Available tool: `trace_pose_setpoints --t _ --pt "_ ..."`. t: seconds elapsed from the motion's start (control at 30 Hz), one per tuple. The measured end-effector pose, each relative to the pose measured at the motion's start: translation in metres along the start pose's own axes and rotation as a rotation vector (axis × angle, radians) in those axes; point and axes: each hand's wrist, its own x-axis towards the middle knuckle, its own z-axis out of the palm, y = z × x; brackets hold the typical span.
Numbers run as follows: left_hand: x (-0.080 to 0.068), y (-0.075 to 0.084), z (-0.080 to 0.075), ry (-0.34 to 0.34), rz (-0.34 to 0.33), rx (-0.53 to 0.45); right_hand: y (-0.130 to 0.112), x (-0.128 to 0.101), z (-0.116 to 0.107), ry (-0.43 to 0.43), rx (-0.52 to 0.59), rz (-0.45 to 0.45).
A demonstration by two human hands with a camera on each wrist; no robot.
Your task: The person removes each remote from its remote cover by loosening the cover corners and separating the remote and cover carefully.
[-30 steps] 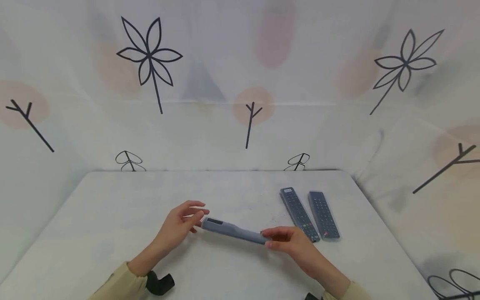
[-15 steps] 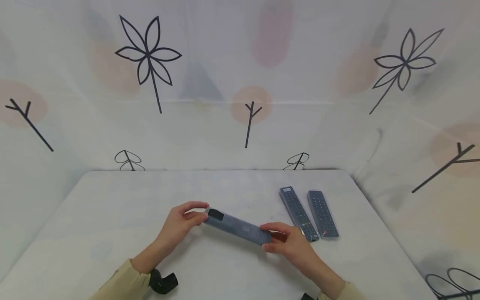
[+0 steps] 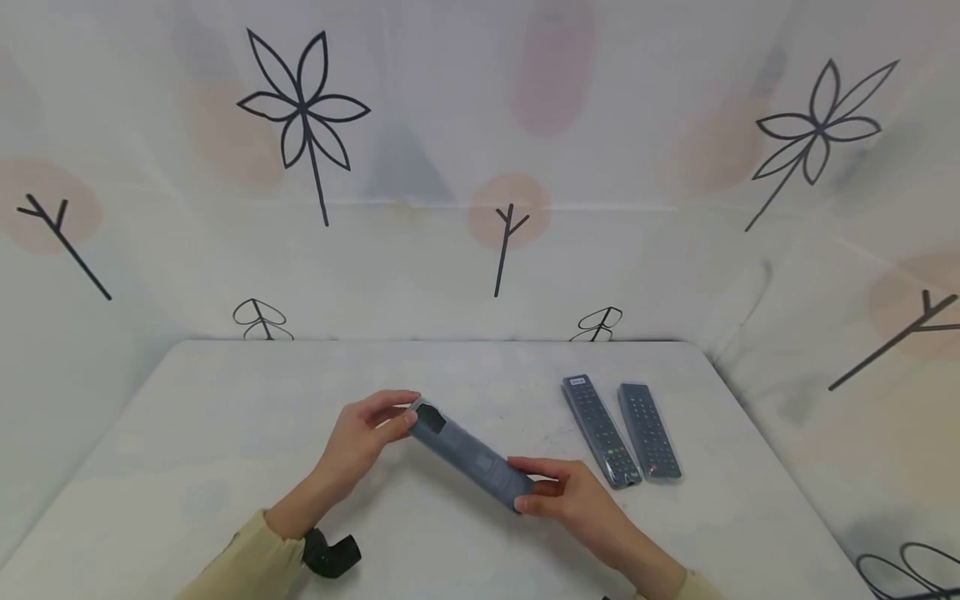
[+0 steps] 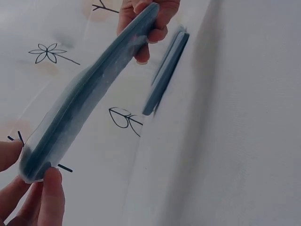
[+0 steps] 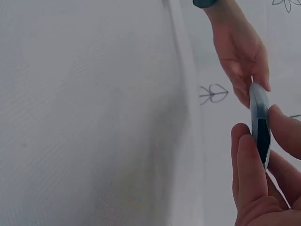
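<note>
Your left hand (image 3: pixel 358 437) and right hand (image 3: pixel 572 493) each pinch one end of the grey remote (image 3: pixel 468 454); keep both grips firm, clear of the two remotes (image 3: pixel 621 429) beside it.

The head camera looks forward and down from above the near edge of the worktop (image 3: pixel 225 417), taking in both hands and the patterned backdrop beyond. The left wrist camera sits close behind the left hand (image 4: pixel 28 197), facing along the sleeved remote (image 4: pixel 89 89) toward the right hand (image 4: pixel 150 23). The right wrist camera looks back the opposite way. All three views share the remote.
</note>
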Motion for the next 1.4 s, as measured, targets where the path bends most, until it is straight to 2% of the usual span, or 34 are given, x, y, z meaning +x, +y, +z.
trace_pose_setpoints --t 0.2,0.43,0.67,0.83,0.97,1.07,1.27,1.4 --pt "0.003 0.008 0.005 0.005 0.048 0.002 -0.003 0.001 0.006 0.016 0.014 -0.020" --pt "0.005 0.015 0.011 0.018 0.050 -0.043 -0.003 0.005 0.015 0.023 0.007 -0.024" --pt "0.008 0.021 0.019 -0.021 0.088 -0.087 0.000 0.015 0.028 -0.018 -0.008 -0.060" --pt "0.009 0.027 0.026 -0.020 0.113 -0.083 0.001 0.023 0.037 0.001 -0.057 -0.071" --pt "0.009 0.029 0.031 -0.006 0.158 -0.117 -0.001 0.028 0.039 0.012 -0.095 -0.093" --pt "0.009 0.029 0.034 -0.021 0.201 -0.125 -0.002 0.031 0.040 0.015 -0.124 -0.120" --pt "0.009 0.030 0.040 -0.031 0.328 -0.076 -0.002 0.039 0.038 0.067 -0.220 -0.177" --pt "0.011 0.031 0.045 -0.044 0.401 -0.083 -0.001 0.045 0.036 0.086 -0.231 -0.200"
